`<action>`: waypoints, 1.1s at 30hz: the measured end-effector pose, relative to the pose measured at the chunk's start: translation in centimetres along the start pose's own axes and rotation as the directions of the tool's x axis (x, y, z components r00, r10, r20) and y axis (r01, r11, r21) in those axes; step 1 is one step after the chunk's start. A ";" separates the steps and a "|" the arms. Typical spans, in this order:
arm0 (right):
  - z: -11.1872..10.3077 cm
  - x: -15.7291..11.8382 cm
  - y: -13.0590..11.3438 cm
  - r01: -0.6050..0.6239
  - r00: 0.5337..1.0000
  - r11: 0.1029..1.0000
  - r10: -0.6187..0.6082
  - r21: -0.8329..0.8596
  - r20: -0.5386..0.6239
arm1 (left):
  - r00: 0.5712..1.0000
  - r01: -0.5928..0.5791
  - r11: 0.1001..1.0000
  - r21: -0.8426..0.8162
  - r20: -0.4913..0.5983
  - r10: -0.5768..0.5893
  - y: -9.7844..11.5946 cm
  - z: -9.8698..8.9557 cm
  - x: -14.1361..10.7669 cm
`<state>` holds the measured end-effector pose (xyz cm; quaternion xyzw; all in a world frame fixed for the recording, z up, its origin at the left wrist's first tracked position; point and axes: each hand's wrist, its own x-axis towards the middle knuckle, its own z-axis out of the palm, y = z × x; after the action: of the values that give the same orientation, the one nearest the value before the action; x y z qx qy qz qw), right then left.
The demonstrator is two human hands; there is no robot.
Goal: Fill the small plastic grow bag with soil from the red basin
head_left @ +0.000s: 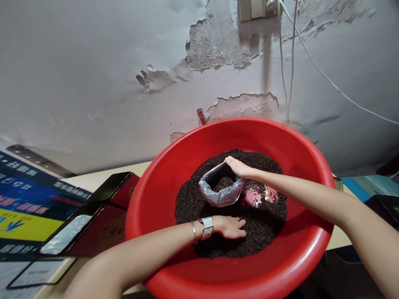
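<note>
A large red basin (311, 245) holds a bed of dark loose leaf-like material (193, 199). My right hand (238, 167) grips the upper edge of a silvery plastic bag (225, 197), which stands with its mouth open and some of the dark material inside. My left hand (231, 227), with a white watch (207, 228) and a bracelet at the wrist, rests palm down on the material in front of the bag, its fingers apart. Right of the bag, a pink patterned piece (254, 197) lies partly covered by the material.
Dark red open tins (99, 230) and printed boxes (28, 199) stand at the left on a pale table (141, 168). Behind the basin rises a peeling wall (109, 83) with hanging cables (293, 70) and a small red object (202, 116).
</note>
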<state>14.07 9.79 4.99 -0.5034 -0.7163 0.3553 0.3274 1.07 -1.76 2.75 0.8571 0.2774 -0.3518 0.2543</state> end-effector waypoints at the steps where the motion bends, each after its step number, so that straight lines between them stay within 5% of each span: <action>1: 0.0 -0.1 -0.1 -0.002 1.000 1.000 0.002 -0.002 0.002 | 1.000 0.007 1.000 -0.011 0.004 -0.007 0.2 0.0 -0.1; 10: -0.2 -0.6 -0.9 -0.012 1.000 1.000 0.012 -0.007 0.009 | 0.997 0.059 0.983 -0.177 0.059 -0.049 1.6 -0.6 -0.4; 19: -0.3 -0.6 -1.0 -0.018 1.000 1.000 0.018 -0.008 0.016 | 0.995 0.023 0.976 -0.215 0.095 -0.003 1.8 0.9 -0.6; 28: 0.0 -0.3 -0.5 -0.023 1.000 1.000 0.023 -0.005 0.004 | 0.985 -0.152 0.979 0.137 -0.061 0.162 2.6 -0.6 -1.6; 33: -0.3 -0.6 -0.9 0.001 1.000 1.000 -0.001 -0.027 0.009 | 0.905 -0.233 0.942 0.243 -0.301 0.301 3.3 -2.8 -3.2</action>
<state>14.02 9.05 5.82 -0.5058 -0.7228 0.3477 0.3175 2.62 -3.31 7.73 0.9554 0.1589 -0.1893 0.1615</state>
